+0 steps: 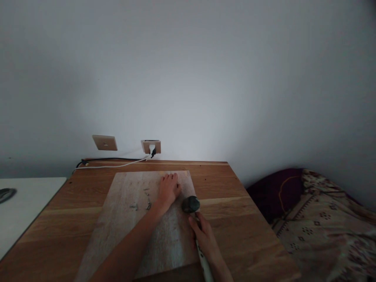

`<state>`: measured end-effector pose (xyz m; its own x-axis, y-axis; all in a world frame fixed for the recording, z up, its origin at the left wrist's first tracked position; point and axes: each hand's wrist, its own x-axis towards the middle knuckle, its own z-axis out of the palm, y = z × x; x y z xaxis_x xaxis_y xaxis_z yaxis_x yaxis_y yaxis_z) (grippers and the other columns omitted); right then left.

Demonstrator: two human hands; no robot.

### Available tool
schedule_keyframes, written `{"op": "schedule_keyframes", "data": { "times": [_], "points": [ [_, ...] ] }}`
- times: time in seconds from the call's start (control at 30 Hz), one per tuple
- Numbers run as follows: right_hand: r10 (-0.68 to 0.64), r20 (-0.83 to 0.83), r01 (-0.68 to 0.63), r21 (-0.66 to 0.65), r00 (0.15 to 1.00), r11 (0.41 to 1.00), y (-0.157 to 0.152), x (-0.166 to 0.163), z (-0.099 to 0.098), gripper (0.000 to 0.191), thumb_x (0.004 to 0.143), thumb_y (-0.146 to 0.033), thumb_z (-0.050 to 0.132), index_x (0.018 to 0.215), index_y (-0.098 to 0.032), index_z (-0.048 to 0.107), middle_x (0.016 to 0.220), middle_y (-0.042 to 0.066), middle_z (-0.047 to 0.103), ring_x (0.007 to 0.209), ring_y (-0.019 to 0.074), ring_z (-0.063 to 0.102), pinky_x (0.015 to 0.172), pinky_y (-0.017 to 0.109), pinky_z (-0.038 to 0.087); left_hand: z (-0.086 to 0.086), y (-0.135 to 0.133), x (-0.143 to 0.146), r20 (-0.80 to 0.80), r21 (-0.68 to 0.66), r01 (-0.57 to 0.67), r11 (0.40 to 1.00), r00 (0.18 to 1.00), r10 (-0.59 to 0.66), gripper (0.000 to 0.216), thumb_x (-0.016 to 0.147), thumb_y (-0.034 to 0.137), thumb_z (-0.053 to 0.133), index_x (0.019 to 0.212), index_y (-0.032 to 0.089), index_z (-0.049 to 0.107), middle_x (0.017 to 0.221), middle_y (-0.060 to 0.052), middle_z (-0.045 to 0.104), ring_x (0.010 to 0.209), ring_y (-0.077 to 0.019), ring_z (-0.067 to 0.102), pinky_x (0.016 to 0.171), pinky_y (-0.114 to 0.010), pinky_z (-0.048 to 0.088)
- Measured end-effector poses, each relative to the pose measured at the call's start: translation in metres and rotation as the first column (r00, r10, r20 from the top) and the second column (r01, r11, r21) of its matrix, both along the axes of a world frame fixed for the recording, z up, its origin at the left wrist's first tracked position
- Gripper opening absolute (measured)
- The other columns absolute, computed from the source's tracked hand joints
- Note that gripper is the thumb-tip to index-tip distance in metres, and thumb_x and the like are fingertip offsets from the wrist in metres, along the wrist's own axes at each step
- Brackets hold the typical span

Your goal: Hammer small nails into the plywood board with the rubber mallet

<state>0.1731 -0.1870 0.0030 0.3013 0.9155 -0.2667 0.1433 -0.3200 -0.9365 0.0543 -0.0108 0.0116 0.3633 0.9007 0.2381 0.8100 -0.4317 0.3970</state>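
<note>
A pale wooden board (129,219) lies on a brown wooden table (235,219). My left hand (168,189) rests on the far part of the board, fingers curled together and pressed down; what they pinch is hidden. Several small nails or screws (143,199) lie loose on the board just left of that hand. My right hand (205,237) is wrapped round the light handle of a hammer (190,204), whose dark head hovers by the board's right edge, close to my left hand.
Two wall sockets (105,142) sit above the table's far edge, one with a plug and cables (114,162) trailing left. A white surface (26,207) adjoins on the left. A bed with patterned cover (323,227) stands to the right.
</note>
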Motion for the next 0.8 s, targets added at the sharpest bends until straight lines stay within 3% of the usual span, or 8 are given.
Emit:
{"op": "schedule_keyframes", "data": {
  "times": [0.23, 0.33, 0.47, 0.63, 0.8],
  "points": [
    [-0.007, 0.029, 0.007, -0.006, 1.000, 1.000, -0.001, 0.001, -0.002, 0.069, 0.079, -0.083, 0.057, 0.106, -0.020, 0.066, 0.055, -0.006, 0.048, 0.041, 0.0147, 0.046, 0.037, 0.025, 0.038, -0.016, 0.007, -0.007, 0.327, -0.009, 0.085, 0.996, 0.942, -0.077, 0.026, 0.089, 0.003, 0.051, 0.106, 0.019, 0.062, 0.110, -0.010, 0.065, 0.104, -0.0244, 0.061, 0.095, -0.039, 0.049],
    [-0.012, 0.041, 0.013, -0.017, 0.999, 1.000, -0.001, -0.001, -0.001, 0.072, 0.080, -0.084, 0.055, 0.111, -0.019, 0.065, 0.054, -0.006, 0.047, 0.042, 0.0153, 0.046, 0.038, 0.026, 0.039, -0.022, 0.009, -0.006, 0.383, 0.005, 0.104, 0.995, 0.918, -0.098, 0.028, 0.092, 0.001, 0.047, 0.110, 0.016, 0.062, 0.111, -0.011, 0.064, 0.104, -0.0234, 0.062, 0.095, -0.037, 0.050],
    [-0.024, 0.087, 0.023, 0.006, 0.996, 1.000, 0.000, -0.001, 0.000, 0.070, 0.081, -0.083, 0.055, 0.107, -0.018, 0.067, 0.054, -0.005, 0.049, 0.046, 0.0163, 0.050, 0.043, 0.026, 0.040, -0.025, 0.010, -0.005, 0.342, 0.024, 0.112, 0.993, 0.933, -0.114, 0.025, 0.096, 0.006, 0.047, 0.110, 0.015, 0.065, 0.109, -0.011, 0.065, 0.101, -0.0234, 0.062, 0.093, -0.038, 0.050],
    [-0.048, 0.120, 0.043, 0.044, 0.992, 0.998, 0.000, 0.000, 0.000, 0.067, 0.079, -0.082, 0.057, 0.096, -0.018, 0.068, 0.057, -0.004, 0.052, 0.051, 0.0165, 0.052, 0.047, 0.026, 0.043, -0.020, 0.009, -0.004, 0.177, 0.090, 0.123, 0.988, 0.975, -0.137, 0.020, 0.092, 0.020, 0.066, 0.112, 0.021, 0.071, 0.126, -0.010, 0.064, 0.116, -0.0295, 0.055, 0.099, -0.046, 0.044],
    [-0.019, 0.069, 0.019, 0.000, 0.997, 1.000, -0.001, 0.000, -0.004, 0.068, 0.082, -0.081, 0.055, 0.104, -0.018, 0.068, 0.052, -0.006, 0.049, 0.041, 0.0152, 0.046, 0.040, 0.026, 0.038, -0.017, 0.008, -0.004, 0.145, 0.077, 0.245, 0.966, 0.956, -0.254, 0.011, 0.094, 0.024, 0.066, 0.100, 0.022, 0.075, 0.120, -0.008, 0.066, 0.115, -0.0280, 0.054, 0.098, -0.045, 0.041]
  ]
}}
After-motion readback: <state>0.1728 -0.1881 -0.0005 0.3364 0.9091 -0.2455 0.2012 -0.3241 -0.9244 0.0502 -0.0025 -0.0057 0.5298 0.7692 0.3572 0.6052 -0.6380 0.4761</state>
